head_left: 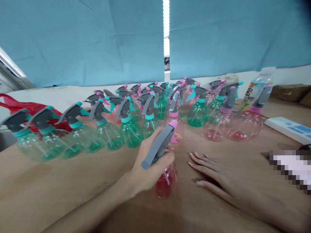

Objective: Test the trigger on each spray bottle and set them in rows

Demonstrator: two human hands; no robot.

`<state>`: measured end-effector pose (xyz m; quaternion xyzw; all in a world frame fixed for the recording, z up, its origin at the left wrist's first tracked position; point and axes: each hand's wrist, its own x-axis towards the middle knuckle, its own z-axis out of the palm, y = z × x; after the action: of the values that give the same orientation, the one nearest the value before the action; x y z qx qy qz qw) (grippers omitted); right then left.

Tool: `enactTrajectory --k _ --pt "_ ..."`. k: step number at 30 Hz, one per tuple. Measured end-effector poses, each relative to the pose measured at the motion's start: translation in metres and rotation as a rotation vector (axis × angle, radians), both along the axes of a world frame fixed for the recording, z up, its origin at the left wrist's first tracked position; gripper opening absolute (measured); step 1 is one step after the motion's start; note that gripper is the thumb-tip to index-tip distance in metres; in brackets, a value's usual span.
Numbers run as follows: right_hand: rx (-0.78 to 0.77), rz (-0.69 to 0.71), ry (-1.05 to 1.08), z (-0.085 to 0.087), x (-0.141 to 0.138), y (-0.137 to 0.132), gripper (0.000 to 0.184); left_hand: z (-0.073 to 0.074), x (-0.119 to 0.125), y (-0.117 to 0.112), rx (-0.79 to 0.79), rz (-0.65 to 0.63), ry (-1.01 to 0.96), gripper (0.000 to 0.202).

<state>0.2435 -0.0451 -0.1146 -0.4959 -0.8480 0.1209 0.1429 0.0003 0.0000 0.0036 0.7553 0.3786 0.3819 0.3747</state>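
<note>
My left hand (pixel 148 161) is wrapped round the neck of a pink spray bottle (pixel 165 184) with a grey and pink trigger head. The bottle is upright near the middle of the table, and its neck is hidden by my fingers. To the right, my right hand (pixel 216 174) rests palm down on the tabletop, fingers stretched and apart, holding nothing. Just behind the held bottle stands another pink spray bottle (pixel 173 114). A green spray bottle (pixel 130 133) is one of several in a row at the left. Two more pink spray bottles (pixel 216 127) stand at the right.
More spray bottles crowd the back of the wooden table (pixel 131 213). A red plastic bag (pixel 31 108) lies at far left. At right are a clear drink bottle (pixel 259 84), a white power strip (pixel 289 129), a blurred-out flat object (pixel 293 168) and a cardboard box (pixel 289 93). Blue curtains (pixel 85 42) hang behind.
</note>
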Motion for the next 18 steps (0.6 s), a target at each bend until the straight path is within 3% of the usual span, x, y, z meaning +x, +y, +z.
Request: enactTrajectory --k 6,18 --pt "-0.009 -0.004 -0.005 0.0031 -0.0009 -0.0007 0.051 -0.0080 0.0014 0.0003 0.068 0.102 -0.018 0.010" --pt "0.036 0.033 0.039 0.0016 0.0021 -0.0021 0.045 -0.0089 0.0031 -0.0011 0.065 0.140 -0.008 0.009"
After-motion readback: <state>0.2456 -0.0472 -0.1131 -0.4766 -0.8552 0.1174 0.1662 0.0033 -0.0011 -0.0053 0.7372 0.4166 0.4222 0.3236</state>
